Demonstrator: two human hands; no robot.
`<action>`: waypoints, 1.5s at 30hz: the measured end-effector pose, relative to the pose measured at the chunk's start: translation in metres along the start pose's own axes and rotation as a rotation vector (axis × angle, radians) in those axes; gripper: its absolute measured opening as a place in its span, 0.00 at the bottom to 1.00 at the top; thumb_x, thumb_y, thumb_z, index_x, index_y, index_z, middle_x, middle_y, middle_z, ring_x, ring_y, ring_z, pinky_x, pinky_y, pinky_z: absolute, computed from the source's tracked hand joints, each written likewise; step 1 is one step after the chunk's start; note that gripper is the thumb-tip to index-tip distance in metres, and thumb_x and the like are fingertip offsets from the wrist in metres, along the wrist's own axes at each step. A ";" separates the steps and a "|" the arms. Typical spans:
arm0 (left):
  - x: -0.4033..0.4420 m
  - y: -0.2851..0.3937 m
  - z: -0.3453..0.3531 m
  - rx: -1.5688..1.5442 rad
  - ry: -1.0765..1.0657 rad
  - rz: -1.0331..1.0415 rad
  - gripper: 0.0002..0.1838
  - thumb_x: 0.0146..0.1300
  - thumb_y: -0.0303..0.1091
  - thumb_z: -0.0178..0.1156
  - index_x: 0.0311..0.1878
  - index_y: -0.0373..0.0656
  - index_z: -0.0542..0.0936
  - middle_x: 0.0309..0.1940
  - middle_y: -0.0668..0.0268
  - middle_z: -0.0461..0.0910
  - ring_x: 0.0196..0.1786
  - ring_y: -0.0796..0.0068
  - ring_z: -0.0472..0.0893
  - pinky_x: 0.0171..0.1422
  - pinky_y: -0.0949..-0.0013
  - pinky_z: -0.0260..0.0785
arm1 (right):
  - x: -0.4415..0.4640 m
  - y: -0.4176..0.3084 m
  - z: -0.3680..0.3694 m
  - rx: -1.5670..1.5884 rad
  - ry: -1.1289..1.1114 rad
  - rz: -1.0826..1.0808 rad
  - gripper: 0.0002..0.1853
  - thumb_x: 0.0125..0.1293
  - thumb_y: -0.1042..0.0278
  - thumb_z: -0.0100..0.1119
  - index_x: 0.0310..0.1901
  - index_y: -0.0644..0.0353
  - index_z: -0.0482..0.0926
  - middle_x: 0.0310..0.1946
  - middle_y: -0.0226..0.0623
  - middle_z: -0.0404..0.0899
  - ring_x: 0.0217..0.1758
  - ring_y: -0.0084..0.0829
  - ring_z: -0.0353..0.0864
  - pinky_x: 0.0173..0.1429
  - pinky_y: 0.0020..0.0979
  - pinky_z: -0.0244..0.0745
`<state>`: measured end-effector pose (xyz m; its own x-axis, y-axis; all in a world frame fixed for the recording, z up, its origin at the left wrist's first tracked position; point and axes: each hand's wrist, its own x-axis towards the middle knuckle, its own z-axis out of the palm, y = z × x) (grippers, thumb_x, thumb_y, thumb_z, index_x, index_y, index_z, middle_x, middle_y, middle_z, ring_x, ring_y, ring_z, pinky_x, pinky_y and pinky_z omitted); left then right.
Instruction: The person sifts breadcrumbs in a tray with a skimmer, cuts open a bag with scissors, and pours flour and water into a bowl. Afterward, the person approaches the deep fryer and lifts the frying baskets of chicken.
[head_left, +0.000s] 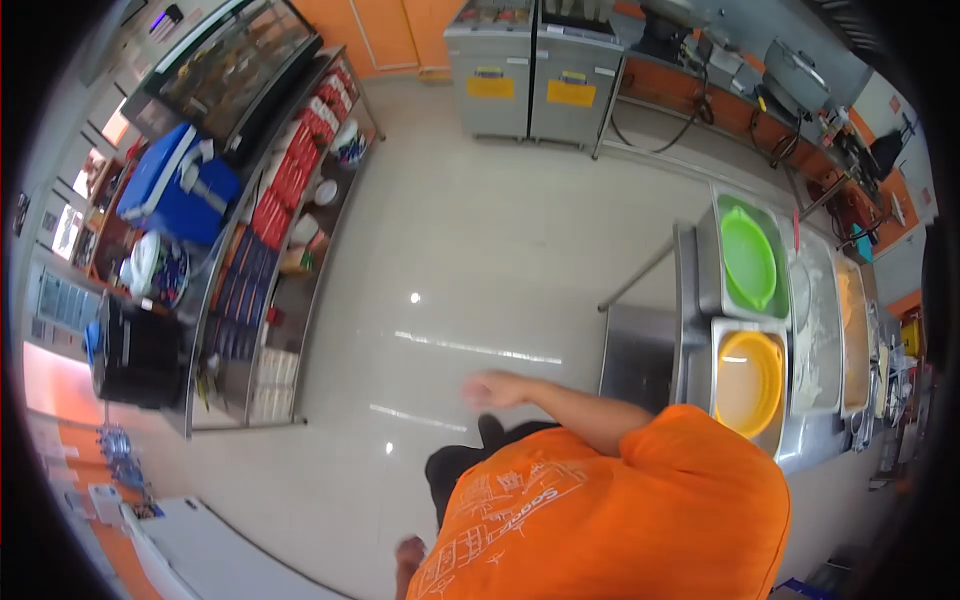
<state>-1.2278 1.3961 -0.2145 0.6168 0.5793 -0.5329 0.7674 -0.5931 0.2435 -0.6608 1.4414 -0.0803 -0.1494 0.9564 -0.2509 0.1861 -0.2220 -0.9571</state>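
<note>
My right hand (497,390) reaches out over the tiled floor, in front of my dark trousers and shoe. It is smeared by motion, so its finger pose is unclear, and nothing shows in it. Lower down, my left hand (410,552) hangs beside my orange T-shirt (620,510), small and partly hidden. Its fingers are not clear. Neither hand touches any object that I can see. Nearest on the right stands a steel table with a yellow basin (750,382) and a green basin (748,258), each set in a steel pan.
Left, a steel shelf unit (300,330) bears a blue cooler (180,188), red packs (290,180) and a glass display case (235,75). Two steel units (490,95) with yellow labels stand at the back. A white surface (215,550) lies at lower left; further pans (815,330) line the right table.
</note>
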 end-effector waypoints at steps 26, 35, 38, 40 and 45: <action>1.218 0.429 -0.949 -1.256 -0.105 0.382 0.24 0.69 0.50 0.53 0.58 0.41 0.73 0.50 0.64 0.79 0.52 0.72 0.78 0.57 0.67 0.70 | 0.388 -0.068 -0.899 0.697 1.254 -0.078 0.19 0.73 0.54 0.52 0.54 0.59 0.73 0.45 0.33 0.77 0.44 0.25 0.76 0.51 0.29 0.74; 1.383 0.629 -1.003 -1.597 -0.782 0.164 0.14 0.71 0.43 0.53 0.48 0.42 0.74 0.32 0.66 0.77 0.33 0.75 0.78 0.38 0.69 0.74 | 0.501 -0.049 -1.176 1.183 0.962 0.196 0.10 0.71 0.62 0.53 0.44 0.61 0.73 0.31 0.35 0.78 0.29 0.32 0.79 0.33 0.36 0.80; 1.384 0.645 -0.989 -1.598 -0.775 0.147 0.05 0.66 0.33 0.58 0.37 0.45 0.72 0.20 0.73 0.68 0.20 0.80 0.68 0.24 0.74 0.64 | 0.524 -0.027 -1.170 1.150 0.911 0.061 0.08 0.69 0.66 0.55 0.33 0.58 0.70 0.18 0.28 0.68 0.19 0.25 0.72 0.23 0.34 0.73; 1.374 0.645 -0.976 -1.549 -0.686 0.100 0.09 0.63 0.26 0.60 0.32 0.47 0.69 0.18 0.75 0.62 0.17 0.82 0.61 0.20 0.75 0.58 | 0.527 -0.041 -1.154 1.004 0.985 0.112 0.08 0.68 0.67 0.55 0.32 0.58 0.69 0.18 0.28 0.68 0.17 0.24 0.70 0.22 0.33 0.71; 1.351 0.640 -0.976 -1.532 -0.567 0.155 0.16 0.54 0.13 0.55 0.36 0.49 0.65 0.19 0.75 0.62 0.19 0.84 0.60 0.19 0.76 0.52 | 0.521 -0.040 -1.128 0.773 1.088 0.196 0.07 0.65 0.71 0.57 0.34 0.60 0.68 0.17 0.31 0.69 0.13 0.24 0.69 0.17 0.31 0.67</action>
<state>0.2673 2.3450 0.0128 0.8257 0.0990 -0.5553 0.3680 0.6516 0.6633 0.3491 2.1627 -0.0097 0.7234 0.4809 -0.4954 -0.5289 -0.0754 -0.8454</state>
